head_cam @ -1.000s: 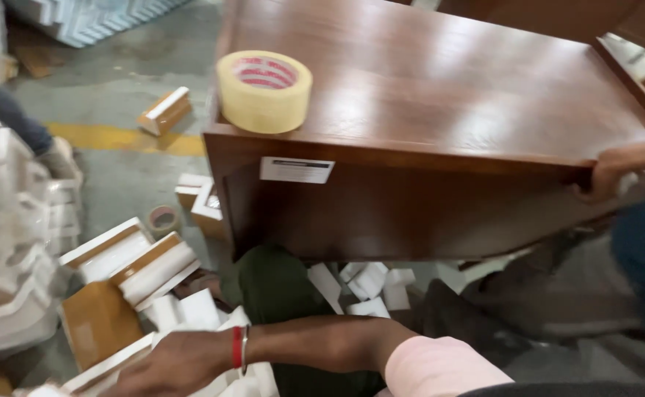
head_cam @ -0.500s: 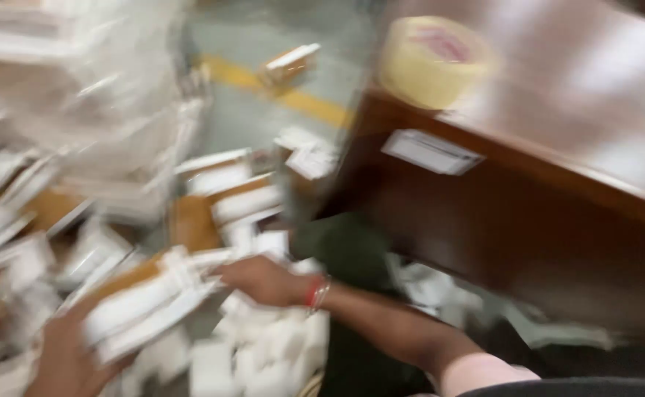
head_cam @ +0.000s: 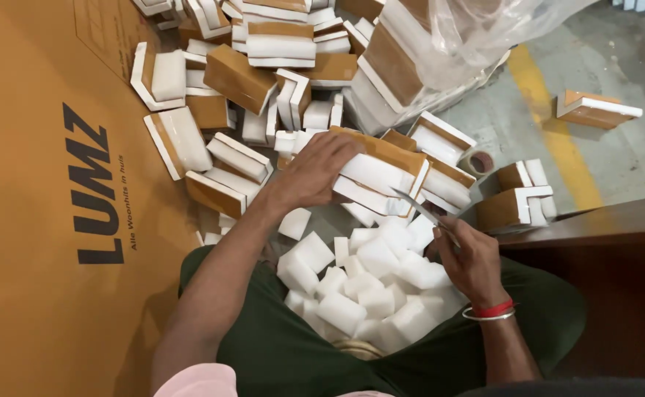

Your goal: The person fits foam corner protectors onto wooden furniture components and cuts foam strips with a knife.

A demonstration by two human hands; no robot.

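My left hand (head_cam: 317, 170) grips a corner protector (head_cam: 381, 169) of white foam backed with brown cardboard, lying on the floor pile. My right hand (head_cam: 471, 257), with a red band at the wrist, holds a thin knife blade (head_cam: 419, 209) whose tip points at that piece. Several loose white foam blocks (head_cam: 359, 283) lie heaped in my lap on dark green trousers.
A big pile of foam-and-cardboard corner pieces (head_cam: 256, 81) fills the floor ahead. A large brown cardboard sheet (head_cam: 36, 220) lies at left. A dark wooden cabinet edge (head_cam: 602, 228) is at right, a tape roll (head_cam: 478, 162) beside it, and a clear plastic bag (head_cam: 469, 29) above.
The view has swung left and down from the wooden cabinet to the pile. My left hand has taken hold of a corner piece and my right hand now holds a blade by it.
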